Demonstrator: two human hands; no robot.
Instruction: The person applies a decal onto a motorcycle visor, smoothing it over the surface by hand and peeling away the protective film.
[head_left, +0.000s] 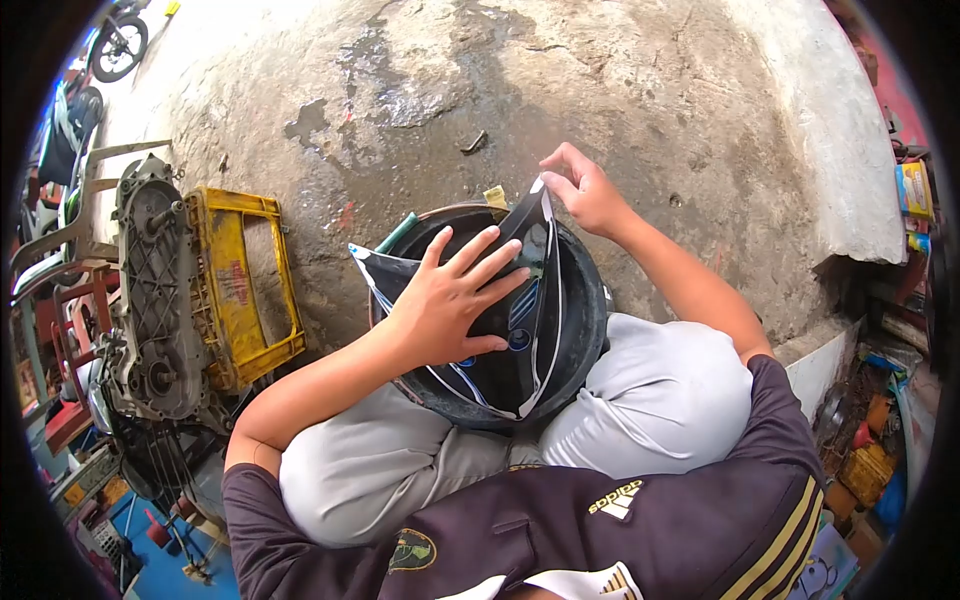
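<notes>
A black motorcycle body panel [519,375] with white edges and blue stripes rests in a round black basin [588,300] between my knees. My left hand [455,298] lies across the panel with its fingers spread, covering part of its middle. At the panel's upper pointed tip, my right hand [583,190] pinches the edge between thumb and fingers. Another pointed end of the panel sticks out past the basin's left rim. Beside that rim is a green object [398,232], partly hidden.
To the left, a yellow plastic crate [272,350] stands beside a metal engine casing [160,290]. A parked motorcycle's wheel [118,48] shows at upper left. Damp concrete floor [640,110] spreads ahead, with a small dark object [474,142] on it. Mixed clutter [865,470] lies at right.
</notes>
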